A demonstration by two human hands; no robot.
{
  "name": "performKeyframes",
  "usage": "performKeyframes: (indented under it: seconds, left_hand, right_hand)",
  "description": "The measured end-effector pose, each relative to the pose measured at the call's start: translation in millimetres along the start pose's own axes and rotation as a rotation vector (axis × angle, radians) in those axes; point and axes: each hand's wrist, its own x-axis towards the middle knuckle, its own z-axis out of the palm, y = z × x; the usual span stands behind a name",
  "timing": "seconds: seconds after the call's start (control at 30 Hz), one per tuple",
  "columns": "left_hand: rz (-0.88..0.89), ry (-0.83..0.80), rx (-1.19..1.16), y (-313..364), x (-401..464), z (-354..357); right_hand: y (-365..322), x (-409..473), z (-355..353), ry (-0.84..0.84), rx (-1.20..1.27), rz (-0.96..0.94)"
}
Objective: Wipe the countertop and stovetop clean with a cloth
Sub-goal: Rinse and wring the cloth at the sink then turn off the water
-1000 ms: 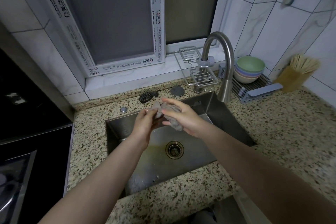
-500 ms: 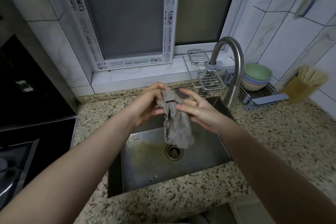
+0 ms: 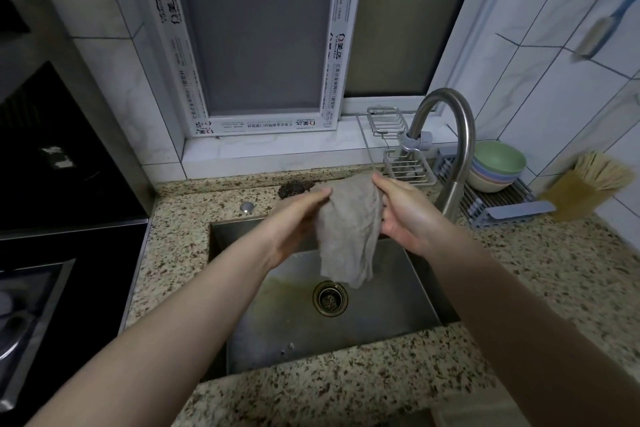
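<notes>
Wiping looks not yet begun: the left hand (image 3: pixel 298 218) and right hand (image 3: pixel 403 215) each pinch a top edge of the grey cloth (image 3: pixel 348 229), hanging above the sink (image 3: pixel 398 302), with speckled worktop (image 3: pixel 554 274) and stovetop (image 3: pixel 31 305) both untouched.

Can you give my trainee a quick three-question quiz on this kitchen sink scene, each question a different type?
1. True or false: the grey cloth lies flat on the speckled granite countertop.
2. Multiple choice: what is straight below the hanging cloth? A) the stacked pastel bowls B) the stainless steel sink C) the black stovetop
3. Fill in: the cloth is held up by the left hand and the ___ hand.

Key:
1. False; both hands hold it up in the air.
2. B; it hangs above the round brass drain.
3. Right.
</notes>
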Motion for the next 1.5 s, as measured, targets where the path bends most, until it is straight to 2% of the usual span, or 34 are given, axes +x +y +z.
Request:
performKeyframes:
  seconds: [0.07,0.13,0.23,0.33,0.4,0.63,0.77,0.97,1.2,1.37,1.5]
  left_hand:
    - [0.07,0.122,-0.027,-0.6,3.0,2.3]
    - [0.169,0.178,-0.018,1.5,4.7,2.5]
    - [0.334,0.304,0.166,3.5,10.4,3.3]
    - [0.309,0.409,0.358,-4.4,13.7,7.2]
    - [0.345,0.436,0.442,-5.3,16.9,4.0]
    - [0.345,0.333,0.473,8.6,12.8,2.1]
    - [0.376,0.338,0.47,15.9,14.7,-0.5]
    - [0.351,0.335,0.431,21.4,20.1,-10.6]
    - [0.365,0.401,0.419,27.5,35.4,-15.1]
    - [0.338,0.335,0.543,36.5,50.7,-13.6]
    - [0.338,0.323,0.633,51.3,63.4,-9.2]
  right_hand:
    - [1.8,0.3,-0.1,0.043,-0.071,0.003]
    - [-2.1,1.0,-2.6,0.066,-0.057,-0.027]
    - [-2.8,3.2,-5.8,0.112,0.016,-0.069]
    - [19.7,4.7,-4.9,0.156,-0.036,0.083]
    - [27.9,7.8,-7.3,0.165,-0.031,0.076]
    - [29.6,12.2,-6.3,0.171,0.097,-0.119]
    - [30.3,11.3,2.3,0.217,0.208,-0.054]
    - [30.2,2.5,6.8,0.132,0.201,0.031]
    - [35.0,4.8,26.7,0.163,0.271,-0.086]
    - [41.1,11.9,16.4,0.221,0.148,-0.126]
    - [37.4,21.1,11.8,0.217,0.169,-0.149]
